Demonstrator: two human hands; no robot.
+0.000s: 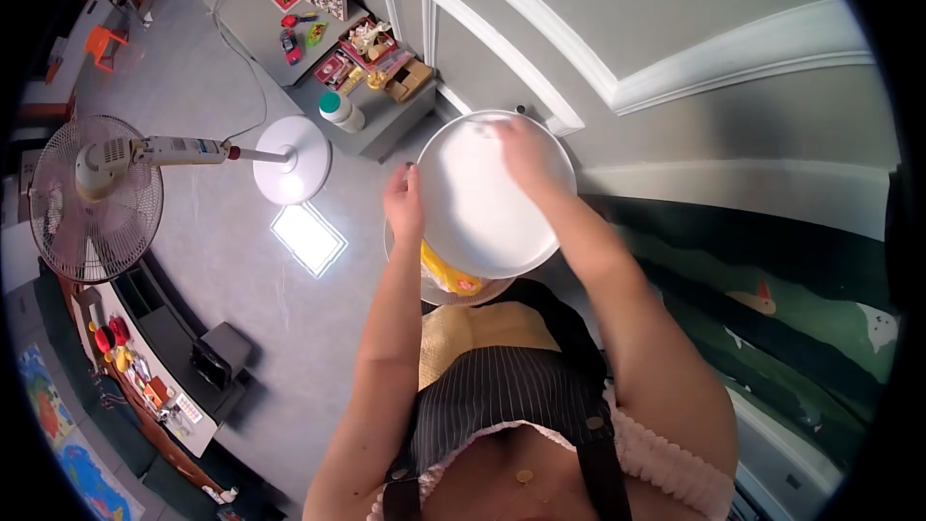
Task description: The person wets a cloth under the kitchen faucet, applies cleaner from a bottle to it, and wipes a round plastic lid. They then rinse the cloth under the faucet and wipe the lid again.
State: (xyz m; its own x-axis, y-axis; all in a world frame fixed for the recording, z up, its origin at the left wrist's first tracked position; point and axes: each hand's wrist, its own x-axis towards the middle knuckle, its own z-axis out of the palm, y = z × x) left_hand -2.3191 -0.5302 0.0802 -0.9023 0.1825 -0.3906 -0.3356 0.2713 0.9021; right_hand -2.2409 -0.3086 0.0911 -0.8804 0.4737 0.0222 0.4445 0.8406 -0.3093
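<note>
A round white tabletop or tray (482,198) with a raised rim lies in front of me. My left hand (403,201) is at its left rim, fingers drawn together in a pinch; what they hold is too small to make out. Over the upper part of the white surface is my right hand (522,152), its fingers smeared by motion beside a small pale shape. Below the round surface, partly hidden by it, a yellow patterned packet or cloth (446,272) rests on another round item (463,297).
A standing fan (96,195) with a round white base (291,161) is at the left. A grey cabinet (362,135) bears a white bottle with a green cap (340,111) and boxes. Panelled wall and a dark green patterned surface (772,299) lie to the right.
</note>
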